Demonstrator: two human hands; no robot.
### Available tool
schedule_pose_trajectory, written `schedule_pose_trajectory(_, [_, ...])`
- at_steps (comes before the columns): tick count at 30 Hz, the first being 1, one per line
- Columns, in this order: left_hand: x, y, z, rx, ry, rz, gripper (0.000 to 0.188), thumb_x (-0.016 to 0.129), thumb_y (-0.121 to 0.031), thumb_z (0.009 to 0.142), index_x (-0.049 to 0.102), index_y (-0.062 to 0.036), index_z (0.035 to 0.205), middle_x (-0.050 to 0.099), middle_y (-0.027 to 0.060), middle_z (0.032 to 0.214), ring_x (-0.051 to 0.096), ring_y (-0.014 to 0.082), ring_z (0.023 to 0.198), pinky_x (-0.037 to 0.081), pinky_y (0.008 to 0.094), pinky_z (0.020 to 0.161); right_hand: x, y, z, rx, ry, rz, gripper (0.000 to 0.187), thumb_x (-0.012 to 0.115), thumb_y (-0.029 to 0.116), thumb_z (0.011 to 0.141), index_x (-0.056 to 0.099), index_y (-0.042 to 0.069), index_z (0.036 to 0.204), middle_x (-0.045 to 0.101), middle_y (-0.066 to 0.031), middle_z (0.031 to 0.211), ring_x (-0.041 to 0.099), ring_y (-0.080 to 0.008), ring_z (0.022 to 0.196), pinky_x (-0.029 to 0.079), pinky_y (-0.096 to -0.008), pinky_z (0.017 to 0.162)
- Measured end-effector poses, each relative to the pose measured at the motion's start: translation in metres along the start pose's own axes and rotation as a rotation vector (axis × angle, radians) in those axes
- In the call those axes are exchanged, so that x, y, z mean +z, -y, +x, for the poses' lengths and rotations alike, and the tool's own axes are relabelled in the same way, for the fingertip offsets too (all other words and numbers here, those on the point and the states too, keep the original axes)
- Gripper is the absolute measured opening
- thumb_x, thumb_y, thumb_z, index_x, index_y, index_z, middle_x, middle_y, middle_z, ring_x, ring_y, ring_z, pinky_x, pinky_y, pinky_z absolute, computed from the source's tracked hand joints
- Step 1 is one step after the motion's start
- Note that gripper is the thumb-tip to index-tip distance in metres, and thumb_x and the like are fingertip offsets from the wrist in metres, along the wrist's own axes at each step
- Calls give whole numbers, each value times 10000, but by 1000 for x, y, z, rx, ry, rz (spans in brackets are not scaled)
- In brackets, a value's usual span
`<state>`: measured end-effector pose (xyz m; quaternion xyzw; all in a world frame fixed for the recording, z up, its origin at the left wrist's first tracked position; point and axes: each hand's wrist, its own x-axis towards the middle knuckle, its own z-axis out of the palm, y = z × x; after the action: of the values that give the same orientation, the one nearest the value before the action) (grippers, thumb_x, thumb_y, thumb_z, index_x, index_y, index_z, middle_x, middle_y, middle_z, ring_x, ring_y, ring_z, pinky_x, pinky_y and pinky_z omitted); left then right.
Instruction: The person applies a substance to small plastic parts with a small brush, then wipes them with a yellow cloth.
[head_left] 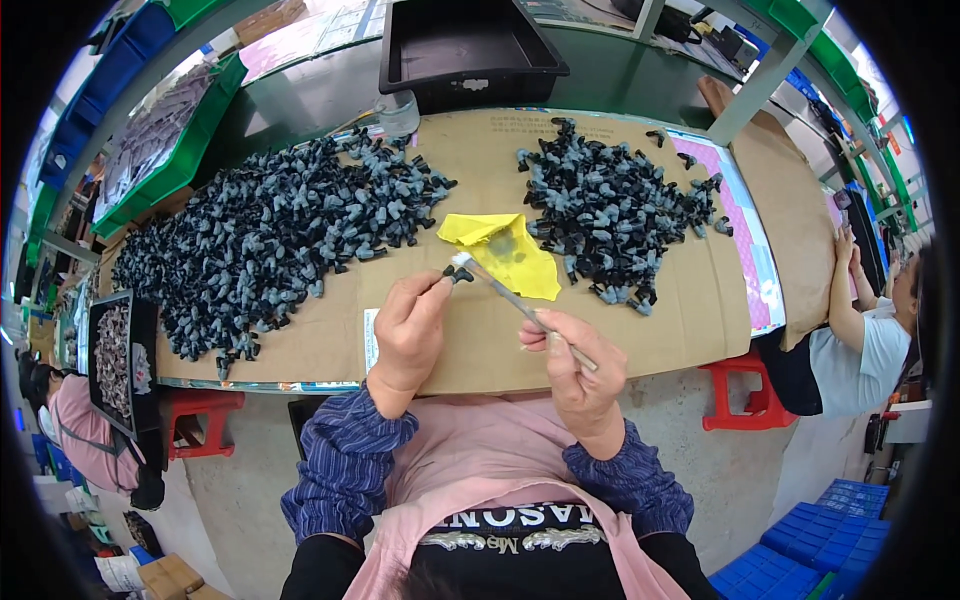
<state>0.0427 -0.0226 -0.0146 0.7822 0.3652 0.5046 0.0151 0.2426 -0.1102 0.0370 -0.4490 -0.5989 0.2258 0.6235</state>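
My left hand (412,328) pinches a small black-and-grey moulded part (459,274) between thumb and fingertips. In my right hand (582,372) is a slim brush (512,297), gripped near the rear of its handle. Its pale bristles lie right at the small part; whether they touch it I cannot tell. Just beyond, a crumpled yellow cloth (528,272) with a dark smudge rests on the cardboard (480,350). A large heap of similar parts (270,240) spreads on the left. Another, smaller pile (615,205) lies to the right.
At the back stand a black bin (470,85) and a small clear container (398,113). A green tray (165,140) is at the far left, above a black box of parts (118,365). Red stools (745,395) flank the table; a person (855,345) works at the right, another at the left.
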Motion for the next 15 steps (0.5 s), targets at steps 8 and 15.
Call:
schedule_pose_trajectory(8, [-2,11,0,23,-7,22,342,677,155,737,695,-8,1037,688,148,999,682,297,853,571,337,690,2,-1,-5,-92,200,-182,257,546,-92,929,666,-75,1155,739,-192,925,749,-255,814,617,-341,752])
schedule_pose_trajectory(15, [-7,20,1,-15,-2,50,337,685,159,753,712,-12,1042,685,152,999,684,297,865,570,339,703,3,-8,-7,-94,190,-165,265,553,-90,908,667,-71,1146,740,-188,915,749,-264,801,612,-343,738])
